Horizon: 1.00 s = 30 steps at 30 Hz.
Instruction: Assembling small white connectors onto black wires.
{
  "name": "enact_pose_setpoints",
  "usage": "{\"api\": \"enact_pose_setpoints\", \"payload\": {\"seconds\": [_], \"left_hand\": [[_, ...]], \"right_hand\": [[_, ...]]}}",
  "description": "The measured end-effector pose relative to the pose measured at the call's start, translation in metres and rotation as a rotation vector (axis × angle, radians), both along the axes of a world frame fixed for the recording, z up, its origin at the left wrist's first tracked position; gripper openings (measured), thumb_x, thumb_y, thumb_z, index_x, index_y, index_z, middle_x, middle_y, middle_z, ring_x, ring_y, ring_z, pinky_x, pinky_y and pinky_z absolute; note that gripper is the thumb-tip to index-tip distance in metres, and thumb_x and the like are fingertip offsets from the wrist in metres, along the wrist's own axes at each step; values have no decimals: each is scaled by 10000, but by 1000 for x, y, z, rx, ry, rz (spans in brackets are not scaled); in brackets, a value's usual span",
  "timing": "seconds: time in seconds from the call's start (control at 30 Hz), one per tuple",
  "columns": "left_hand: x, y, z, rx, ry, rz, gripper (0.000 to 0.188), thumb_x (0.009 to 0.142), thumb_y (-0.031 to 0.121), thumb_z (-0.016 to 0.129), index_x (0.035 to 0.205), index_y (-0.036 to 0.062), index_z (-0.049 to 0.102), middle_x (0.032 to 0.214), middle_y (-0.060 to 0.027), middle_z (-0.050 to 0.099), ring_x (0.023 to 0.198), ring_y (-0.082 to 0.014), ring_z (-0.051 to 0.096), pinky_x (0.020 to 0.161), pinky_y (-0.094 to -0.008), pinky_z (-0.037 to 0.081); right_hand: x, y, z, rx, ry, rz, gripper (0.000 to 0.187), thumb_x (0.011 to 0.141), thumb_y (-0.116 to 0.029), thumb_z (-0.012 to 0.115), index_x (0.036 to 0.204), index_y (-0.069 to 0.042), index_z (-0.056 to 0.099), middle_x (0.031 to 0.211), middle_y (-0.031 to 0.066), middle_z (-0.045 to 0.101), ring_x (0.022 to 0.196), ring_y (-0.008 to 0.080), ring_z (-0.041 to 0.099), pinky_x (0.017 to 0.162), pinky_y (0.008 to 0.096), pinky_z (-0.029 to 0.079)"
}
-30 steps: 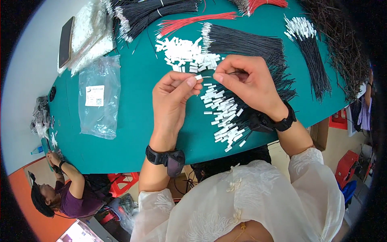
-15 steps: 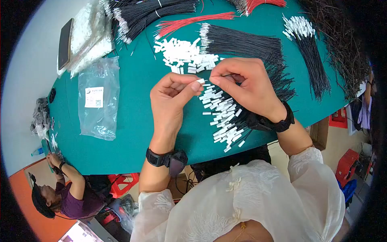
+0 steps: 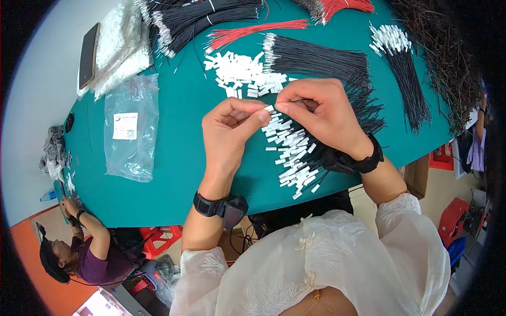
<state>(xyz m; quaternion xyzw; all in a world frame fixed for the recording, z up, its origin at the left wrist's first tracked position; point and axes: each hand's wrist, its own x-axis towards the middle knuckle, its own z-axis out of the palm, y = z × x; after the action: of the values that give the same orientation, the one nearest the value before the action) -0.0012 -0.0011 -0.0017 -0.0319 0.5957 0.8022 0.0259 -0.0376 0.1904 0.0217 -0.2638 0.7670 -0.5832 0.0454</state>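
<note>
My left hand (image 3: pixel 229 129) pinches a small white connector housing (image 3: pixel 270 108) between thumb and forefinger. Close by on the right, my right hand (image 3: pixel 324 108) pinches a thin black wire, mostly hidden by its fingers; its tip points at the housing. Whether wire and housing touch, I cannot tell. Under and in front of the hands lie black wires with white housings (image 3: pixel 291 150) on their ends. Loose white housings (image 3: pixel 234 71) are heaped just beyond my left hand. A bundle of black wires (image 3: pixel 321 57) with bare metal ends lies beyond my right hand.
The green table (image 3: pixel 179 121) also bears red wires (image 3: pixel 258 32), black wire bundles (image 3: pixel 205 15) at the back, and a bundle with white ends (image 3: pixel 403 73) at the right. A clear plastic bag (image 3: pixel 132 152) and a phone (image 3: pixel 88 55) lie left. A co-worker (image 3: pixel 100 255) sits at lower left.
My left hand has moved slightly right with the white housing, closing the gap to the right hand. The right hand has barely moved; the whole view has shifted a little.
</note>
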Motion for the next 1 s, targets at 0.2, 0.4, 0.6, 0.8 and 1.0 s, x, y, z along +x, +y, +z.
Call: {"api": "enact_pose_setpoints", "payload": {"seconds": [0.2, 0.4, 0.6, 0.8, 1.0], "left_hand": [[-1, 1, -5, 40, -17, -17, 97, 818, -55, 701, 886, -26, 639, 871, -111, 692, 780, -134, 658, 709, -247, 539], [-2, 3, 0, -86, 10, 48, 72, 837, -18, 697, 887, -15, 645, 866, -83, 691, 763, -122, 652, 698, -240, 525], [-7, 4, -14, -397, 130, -4, 81, 826, 4, 700, 898, -2, 663, 886, -54, 691, 788, -113, 646, 712, -243, 511], [-9, 4, -24, -736, 405, -76, 136, 792, 50, 723, 915, 10, 680, 896, -65, 684, 804, -185, 648, 702, -286, 502], [-3, 4, -21, -847, 415, -189, 256, 795, 156, 741, 1013, 36, 679, 978, -80, 674, 883, -222, 620, 788, -329, 494]], "right_hand": [[-2, 0, -4, -8, 31, 9, 46, 835, 2, 671, 867, 29, 652, 715, 32, 600, 584, 48, 456, 490, 211, 329], [-5, 8, 9, 289, 226, -9, 92, 824, -82, 694, 852, 0, 662, 719, 80, 625, 569, 162, 548, 503, 285, 406], [-8, 21, 12, 638, 441, -62, 153, 784, -150, 711, 857, -23, 666, 777, 113, 649, 712, 309, 620, 623, 388, 492], [-2, 26, 2, 785, 385, 41, 258, 754, -175, 731, 953, -28, 660, 943, 130, 650, 916, 343, 610, 756, 417, 499], [2, 49, 15, 785, 251, 195, 577, 687, -278, 799, 1163, -17, 604, 1123, 166, 611, 1064, 357, 570, 884, 407, 475]]}}
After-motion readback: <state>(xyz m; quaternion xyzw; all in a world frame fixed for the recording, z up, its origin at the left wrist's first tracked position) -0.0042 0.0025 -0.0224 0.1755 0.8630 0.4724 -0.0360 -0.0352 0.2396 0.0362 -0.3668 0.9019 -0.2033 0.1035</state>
